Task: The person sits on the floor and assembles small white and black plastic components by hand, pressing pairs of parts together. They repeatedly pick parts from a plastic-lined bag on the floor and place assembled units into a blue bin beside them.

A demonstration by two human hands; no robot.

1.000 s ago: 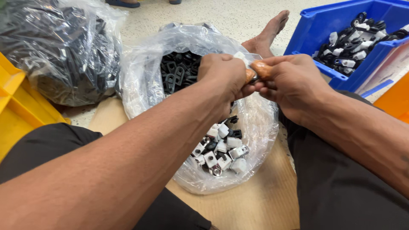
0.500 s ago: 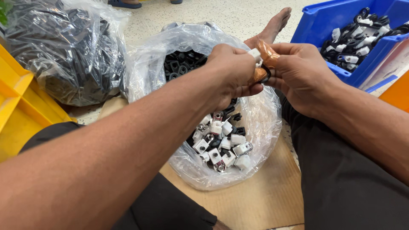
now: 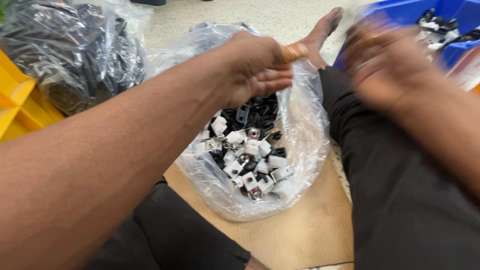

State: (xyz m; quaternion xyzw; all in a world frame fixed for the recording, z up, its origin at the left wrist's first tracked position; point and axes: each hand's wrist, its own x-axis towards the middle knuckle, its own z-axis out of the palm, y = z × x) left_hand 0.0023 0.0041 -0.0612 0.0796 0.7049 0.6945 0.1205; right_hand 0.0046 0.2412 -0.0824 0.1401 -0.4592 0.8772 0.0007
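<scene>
Brown cardboard sheet (image 3: 300, 235) covers the floor. Left hand (image 3: 252, 67) hovers half-open, holding nothing, over the clear plastic bag of small black and white clips (image 3: 250, 160). Right hand (image 3: 385, 65) is blurred, its grip unclear, near the blue plastic bin (image 3: 450, 50).

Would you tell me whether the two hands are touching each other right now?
Apart. The head view shows bag plastic and a foot between the left hand and the blurred right hand.
</scene>
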